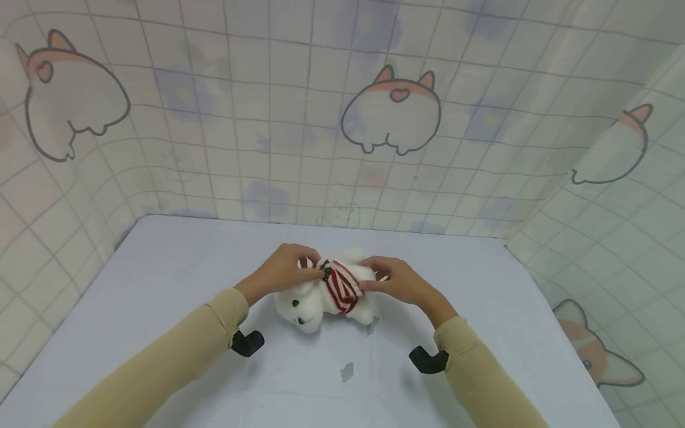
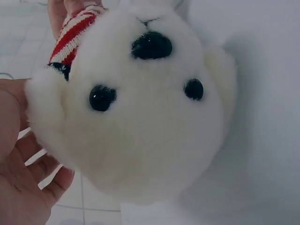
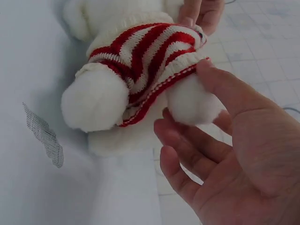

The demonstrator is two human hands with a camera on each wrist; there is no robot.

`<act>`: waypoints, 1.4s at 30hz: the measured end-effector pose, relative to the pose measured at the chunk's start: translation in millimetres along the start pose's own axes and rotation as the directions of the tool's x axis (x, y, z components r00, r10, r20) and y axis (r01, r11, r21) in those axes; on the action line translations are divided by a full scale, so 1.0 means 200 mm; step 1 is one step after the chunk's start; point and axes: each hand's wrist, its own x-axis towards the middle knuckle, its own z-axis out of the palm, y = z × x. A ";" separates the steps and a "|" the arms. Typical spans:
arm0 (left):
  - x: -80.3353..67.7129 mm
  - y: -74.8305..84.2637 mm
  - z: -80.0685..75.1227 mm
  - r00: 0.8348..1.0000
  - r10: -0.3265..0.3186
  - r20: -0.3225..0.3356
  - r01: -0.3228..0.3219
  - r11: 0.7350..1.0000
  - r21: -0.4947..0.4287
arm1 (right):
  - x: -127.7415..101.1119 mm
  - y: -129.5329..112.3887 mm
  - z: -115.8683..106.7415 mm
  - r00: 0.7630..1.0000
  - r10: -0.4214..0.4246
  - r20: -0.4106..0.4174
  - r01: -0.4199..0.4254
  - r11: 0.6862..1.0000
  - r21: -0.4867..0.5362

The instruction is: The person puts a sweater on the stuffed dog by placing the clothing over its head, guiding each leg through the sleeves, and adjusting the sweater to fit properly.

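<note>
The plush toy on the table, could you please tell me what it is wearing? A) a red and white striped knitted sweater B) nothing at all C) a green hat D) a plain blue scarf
A: the white plush toy wears a red and white striped knitted sweater around its body, with the left hand and right hand at the sweater's edges.

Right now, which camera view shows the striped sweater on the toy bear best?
The right wrist view: the red-and-white sweater fills the frame, its knit ribs and hem plain. The head view shows it small between both hands. The left wrist view shows only a strip beside the bear's face.
</note>
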 end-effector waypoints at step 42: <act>0.03 -0.08 0.13 0.996 -0.090 0.000 0.089 0.978 -0.189 | 0.07 -0.05 0.10 0.991 -0.011 -0.131 0.020 0.998 0.065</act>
